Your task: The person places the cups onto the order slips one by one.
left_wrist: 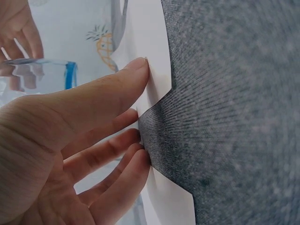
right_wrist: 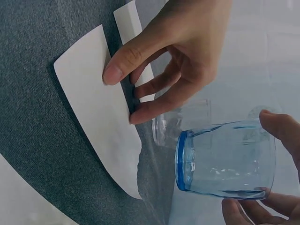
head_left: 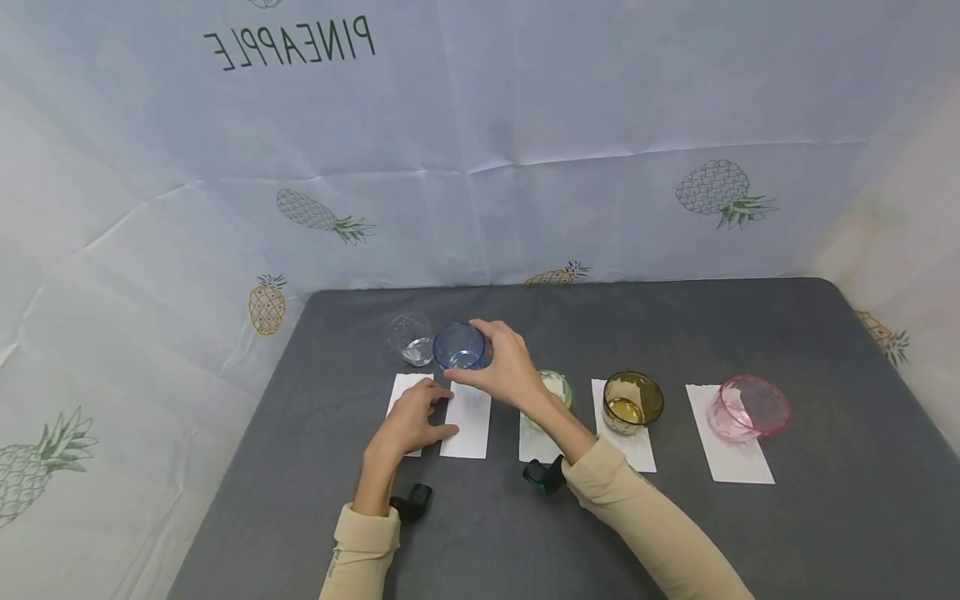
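My right hand (head_left: 506, 367) grips a blue glass (head_left: 459, 347) by its rim, thumb on one side and fingers on the other. In the right wrist view the blue glass (right_wrist: 225, 161) is held above the table. My left hand (head_left: 411, 421) rests by two white paper strips with its fingers spread. Its thumb touches the second strip (head_left: 468, 425), and its fingertips (left_wrist: 140, 159) meet the table and paper edges around the gap. The first strip (head_left: 405, 383) is partly hidden beneath this hand. A clear glass (head_left: 412, 340) stands behind the first strip.
To the right, a green glass (head_left: 557, 385), partly behind my right forearm, an amber glass (head_left: 632, 402) and a pink glass (head_left: 747, 407) stand on white paper strips. A pineapple-print cloth (head_left: 570, 217) hangs behind the dark grey table (head_left: 300, 500).
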### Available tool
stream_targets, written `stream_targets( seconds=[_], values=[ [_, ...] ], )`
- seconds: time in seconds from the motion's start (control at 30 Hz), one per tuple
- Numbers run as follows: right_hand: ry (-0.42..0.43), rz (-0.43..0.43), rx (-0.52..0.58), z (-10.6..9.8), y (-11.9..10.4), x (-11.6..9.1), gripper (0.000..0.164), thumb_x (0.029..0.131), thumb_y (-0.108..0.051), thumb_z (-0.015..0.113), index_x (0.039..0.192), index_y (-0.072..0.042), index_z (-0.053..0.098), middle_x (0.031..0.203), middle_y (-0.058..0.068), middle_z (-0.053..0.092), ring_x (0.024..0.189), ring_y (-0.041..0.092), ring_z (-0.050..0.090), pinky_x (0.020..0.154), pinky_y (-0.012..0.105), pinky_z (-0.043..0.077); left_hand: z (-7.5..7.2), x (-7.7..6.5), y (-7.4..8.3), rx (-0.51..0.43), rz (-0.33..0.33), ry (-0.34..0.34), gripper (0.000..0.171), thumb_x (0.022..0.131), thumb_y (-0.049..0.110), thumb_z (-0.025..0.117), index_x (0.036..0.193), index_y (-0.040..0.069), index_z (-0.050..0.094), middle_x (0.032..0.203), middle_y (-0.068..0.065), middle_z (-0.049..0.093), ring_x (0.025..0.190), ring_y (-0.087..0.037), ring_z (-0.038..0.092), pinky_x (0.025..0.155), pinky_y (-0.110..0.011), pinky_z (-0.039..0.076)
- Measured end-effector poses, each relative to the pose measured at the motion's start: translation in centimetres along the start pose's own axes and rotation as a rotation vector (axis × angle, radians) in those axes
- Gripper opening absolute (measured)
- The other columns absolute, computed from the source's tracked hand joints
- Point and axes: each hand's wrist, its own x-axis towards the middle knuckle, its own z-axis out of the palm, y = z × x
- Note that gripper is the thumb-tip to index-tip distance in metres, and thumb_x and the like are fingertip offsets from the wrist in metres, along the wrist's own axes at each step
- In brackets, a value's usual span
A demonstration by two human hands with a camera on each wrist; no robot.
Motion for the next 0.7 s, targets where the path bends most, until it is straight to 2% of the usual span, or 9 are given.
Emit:
stream_targets(
  seconds=[0.2, 0.3, 0.5, 0.7],
  values=[
    [-0.012, -0.016, 0.054, 0.0, -0.3, -0.9, 0.079, 0.076, -0.026, 0.092, 0.142, -0.002, 0.057, 0.132, 0.019, 0.062, 0.112, 0.033, 0.067, 0.092, 0.042, 0.060, 0.1, 0.0, 0.0, -0.006, -0.012, 0.000, 0.050, 0.074, 0.016, 0.091, 0.117, -0.002, 0.072, 0.109, -0.014, 0.067, 0.089, -0.025, 0.066, 0.082, -0.041, 0.058],
    [-0.023, -0.018, 0.076, 0.0, -0.3, -1.5, 0.080, 0.075, -0.024, 0.092, 0.142, 0.000, 0.056, 0.132, 0.020, 0.061, 0.111, 0.033, 0.068, 0.093, 0.043, 0.060, 0.1, 0.0, 0.0, -0.007, -0.020, -0.001, 0.052, 0.074, 0.016, 0.092, 0.117, -0.004, 0.072, 0.108, -0.014, 0.067, 0.090, -0.025, 0.066, 0.083, -0.042, 0.059],
    [-0.036, -0.018, 0.041, -0.1, -0.5, -2.4, 0.080, 0.075, -0.027, 0.092, 0.143, -0.003, 0.057, 0.131, 0.017, 0.062, 0.113, 0.031, 0.065, 0.091, 0.041, 0.060, 0.1, 0.0, -0.1, -0.011, -0.016, -0.004, 0.054, 0.074, 0.016, 0.092, 0.120, -0.003, 0.071, 0.116, -0.016, 0.068, 0.097, -0.028, 0.068, 0.086, -0.043, 0.060],
    [-0.017, -0.008, 0.042, 0.1, -0.3, -3.2, 0.079, 0.075, -0.025, 0.092, 0.142, -0.002, 0.058, 0.132, 0.018, 0.063, 0.114, 0.032, 0.063, 0.091, 0.043, 0.059, 0.1, 0.0, -0.1, -0.021, -0.003, 0.004, 0.051, 0.074, 0.015, 0.092, 0.118, 0.000, 0.073, 0.115, -0.015, 0.068, 0.100, -0.029, 0.069, 0.086, -0.043, 0.061]
  ],
)
